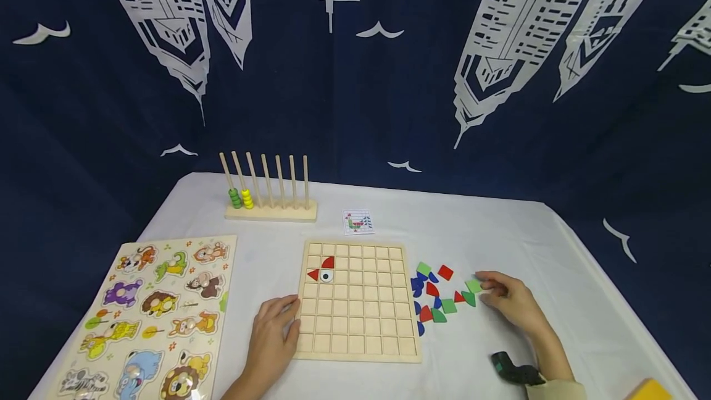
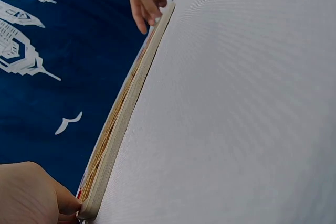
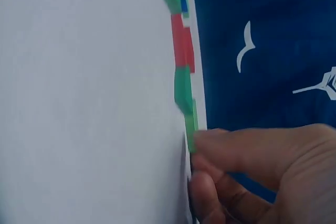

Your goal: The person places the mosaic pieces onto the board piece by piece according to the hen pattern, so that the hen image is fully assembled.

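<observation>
A wooden grid board [image 1: 358, 329] lies flat in the middle of the table. Near its upper left sit a red triangle [image 1: 313, 275], a white tile with a black dot [image 1: 326, 276] and a red quarter-round tile [image 1: 329, 262]. My left hand [image 1: 272, 332] holds the board's left edge; its fingertips meet the corner in the left wrist view. On the right, my right hand [image 1: 511, 301] has its fingertips at a light green square tile [image 1: 473, 286], seemingly pinching its edge. A dark green tile [image 1: 469, 298] lies just beside it.
Several red, blue and green tiles [image 1: 433, 292] lie scattered right of the board. Behind stand a small pattern card [image 1: 358, 222] and a peg stand with beads [image 1: 272, 212]. An animal puzzle board [image 1: 150, 326] lies left; a yellow object [image 1: 650, 389] is at lower right.
</observation>
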Action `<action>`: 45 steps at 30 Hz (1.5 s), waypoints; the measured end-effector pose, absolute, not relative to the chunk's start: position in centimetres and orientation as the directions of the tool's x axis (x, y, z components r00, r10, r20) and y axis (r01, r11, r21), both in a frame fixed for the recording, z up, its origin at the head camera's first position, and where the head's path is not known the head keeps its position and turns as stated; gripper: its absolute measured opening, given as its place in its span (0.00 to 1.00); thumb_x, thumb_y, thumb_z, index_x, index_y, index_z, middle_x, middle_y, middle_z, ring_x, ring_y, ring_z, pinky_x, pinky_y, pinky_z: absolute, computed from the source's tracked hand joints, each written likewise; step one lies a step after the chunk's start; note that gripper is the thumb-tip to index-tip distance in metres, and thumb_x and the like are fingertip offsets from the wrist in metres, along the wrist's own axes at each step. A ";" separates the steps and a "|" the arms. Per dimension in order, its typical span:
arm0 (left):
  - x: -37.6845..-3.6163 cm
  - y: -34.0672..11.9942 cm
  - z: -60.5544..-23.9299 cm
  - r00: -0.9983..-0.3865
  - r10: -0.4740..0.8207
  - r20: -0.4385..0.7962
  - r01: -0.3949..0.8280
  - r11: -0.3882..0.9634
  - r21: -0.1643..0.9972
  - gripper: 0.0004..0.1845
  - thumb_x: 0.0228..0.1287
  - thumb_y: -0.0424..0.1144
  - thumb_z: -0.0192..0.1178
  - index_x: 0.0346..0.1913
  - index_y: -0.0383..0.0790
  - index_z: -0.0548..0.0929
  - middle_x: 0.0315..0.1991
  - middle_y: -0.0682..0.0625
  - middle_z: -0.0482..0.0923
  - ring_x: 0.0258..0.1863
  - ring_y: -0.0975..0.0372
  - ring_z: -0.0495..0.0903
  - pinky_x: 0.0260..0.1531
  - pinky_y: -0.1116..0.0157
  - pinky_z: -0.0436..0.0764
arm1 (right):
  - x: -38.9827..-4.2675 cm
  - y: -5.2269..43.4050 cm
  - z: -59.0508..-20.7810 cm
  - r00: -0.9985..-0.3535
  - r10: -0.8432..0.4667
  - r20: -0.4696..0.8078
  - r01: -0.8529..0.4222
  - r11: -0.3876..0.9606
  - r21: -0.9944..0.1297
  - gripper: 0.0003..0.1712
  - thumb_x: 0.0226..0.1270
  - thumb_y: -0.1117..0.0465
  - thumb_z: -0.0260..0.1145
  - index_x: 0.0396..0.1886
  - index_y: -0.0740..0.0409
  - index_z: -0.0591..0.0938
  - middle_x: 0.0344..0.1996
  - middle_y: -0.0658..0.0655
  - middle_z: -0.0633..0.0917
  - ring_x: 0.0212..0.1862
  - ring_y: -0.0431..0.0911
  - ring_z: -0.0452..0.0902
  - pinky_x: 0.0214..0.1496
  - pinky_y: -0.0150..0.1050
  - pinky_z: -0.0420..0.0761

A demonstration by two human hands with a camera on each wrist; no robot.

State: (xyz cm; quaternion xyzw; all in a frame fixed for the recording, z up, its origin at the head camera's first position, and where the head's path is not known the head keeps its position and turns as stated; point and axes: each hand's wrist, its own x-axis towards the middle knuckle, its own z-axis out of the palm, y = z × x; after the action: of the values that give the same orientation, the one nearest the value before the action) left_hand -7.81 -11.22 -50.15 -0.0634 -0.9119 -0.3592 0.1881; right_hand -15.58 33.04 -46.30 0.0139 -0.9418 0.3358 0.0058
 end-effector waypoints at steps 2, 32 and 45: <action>-7.8 -11.2 -50.2 -0.918 -0.022 0.395 0.253 0.736 0.628 0.18 0.51 0.23 0.67 0.48 0.24 0.83 0.53 0.40 0.82 0.54 0.50 0.74 0.53 0.51 0.70 | -15.8 32.9 -46.6 -0.999 -0.033 -0.006 -0.023 0.782 -0.623 0.24 0.56 0.72 0.68 0.55 0.64 0.81 0.38 0.58 0.81 0.31 0.40 0.68 0.30 0.30 0.70; -7.9 -11.1 -50.5 -0.915 -0.025 0.403 0.255 0.738 0.625 0.18 0.50 0.23 0.68 0.47 0.24 0.84 0.52 0.41 0.82 0.53 0.51 0.74 0.54 0.53 0.69 | -17.0 18.2 -44.2 -0.958 -0.229 0.173 -0.287 0.774 -0.564 0.13 0.51 0.66 0.76 0.39 0.59 0.87 0.26 0.47 0.81 0.25 0.36 0.70 0.26 0.28 0.70; -7.9 -11.1 -50.2 -0.913 -0.019 0.408 0.262 0.738 0.622 0.17 0.51 0.24 0.67 0.47 0.24 0.84 0.52 0.40 0.83 0.53 0.50 0.74 0.54 0.52 0.70 | -16.7 7.6 -44.7 -0.878 -0.459 0.132 -0.453 0.713 -0.535 0.10 0.49 0.63 0.77 0.34 0.56 0.87 0.24 0.47 0.81 0.27 0.35 0.70 0.28 0.28 0.69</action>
State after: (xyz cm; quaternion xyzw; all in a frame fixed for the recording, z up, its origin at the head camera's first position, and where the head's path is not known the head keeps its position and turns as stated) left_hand -7.90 -11.10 -50.23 -0.0668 -0.9109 -0.3559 0.1976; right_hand -16.67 7.64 -44.67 0.2465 -0.9254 0.2878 -0.0054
